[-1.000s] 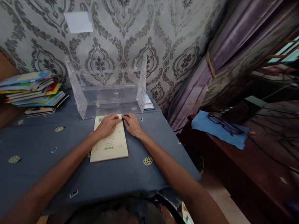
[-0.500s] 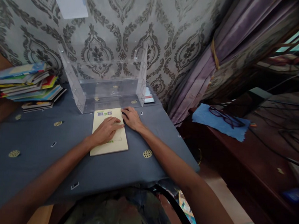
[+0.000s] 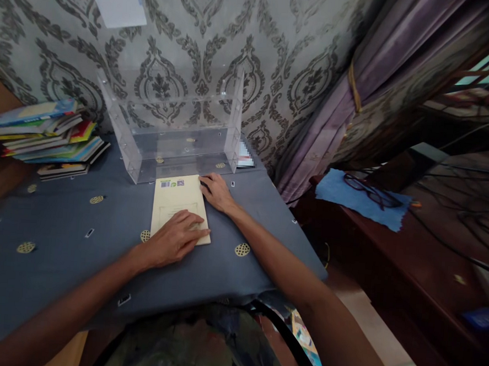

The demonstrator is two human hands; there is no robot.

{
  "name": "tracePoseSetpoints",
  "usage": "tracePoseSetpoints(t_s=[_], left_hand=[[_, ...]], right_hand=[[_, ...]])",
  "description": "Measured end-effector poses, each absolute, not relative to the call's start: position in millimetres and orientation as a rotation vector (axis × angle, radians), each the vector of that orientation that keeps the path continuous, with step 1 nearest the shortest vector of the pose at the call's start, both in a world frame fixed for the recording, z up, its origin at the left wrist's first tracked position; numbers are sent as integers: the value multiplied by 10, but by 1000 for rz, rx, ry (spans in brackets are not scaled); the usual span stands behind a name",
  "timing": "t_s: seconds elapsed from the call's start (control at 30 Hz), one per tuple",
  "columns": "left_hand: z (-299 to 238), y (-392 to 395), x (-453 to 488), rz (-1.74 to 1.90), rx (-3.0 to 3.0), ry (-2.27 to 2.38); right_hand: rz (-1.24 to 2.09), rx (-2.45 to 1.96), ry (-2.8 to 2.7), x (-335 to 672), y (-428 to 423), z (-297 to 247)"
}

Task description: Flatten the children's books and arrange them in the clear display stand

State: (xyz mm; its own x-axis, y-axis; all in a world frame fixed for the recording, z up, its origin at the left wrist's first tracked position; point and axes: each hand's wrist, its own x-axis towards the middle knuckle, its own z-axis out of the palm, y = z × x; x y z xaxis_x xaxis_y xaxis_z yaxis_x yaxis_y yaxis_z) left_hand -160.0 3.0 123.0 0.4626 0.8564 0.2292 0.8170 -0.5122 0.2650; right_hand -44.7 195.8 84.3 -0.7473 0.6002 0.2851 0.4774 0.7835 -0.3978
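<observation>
A pale yellow book lies closed and flat on the cloth-covered table, its printed cover with a barcode and QR code facing up. My left hand rests palm down across the lower part of the book, fingers stretched toward its right edge. At the upper right corner, my right hand touches the book's edge with its fingertips, fingers a little bent and apart. Just behind the book stands a clear acrylic rack with see-through side panels.
Several books are stacked unevenly at the left. Beside the rack's right side is a partly blurred item. On the dark red desk to the right lie glasses on a blue cloth, with cables behind.
My left hand has slid down the book toward me, from its middle to its lower edge, uncovering a printed frame on the cover. My right hand stays at the upper right corner.
</observation>
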Motion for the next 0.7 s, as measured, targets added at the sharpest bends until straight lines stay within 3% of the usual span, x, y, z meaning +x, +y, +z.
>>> tracePoseSetpoints(t_s=[0.5, 0.7], left_hand=[[1202, -216, -1444, 358, 2765, 1634], [1258, -494, -1602, 496, 2740, 1805]], right_hand=[[425, -837, -2558, -447, 1929, 862], [491, -736, -2492, -437, 1974, 829]])
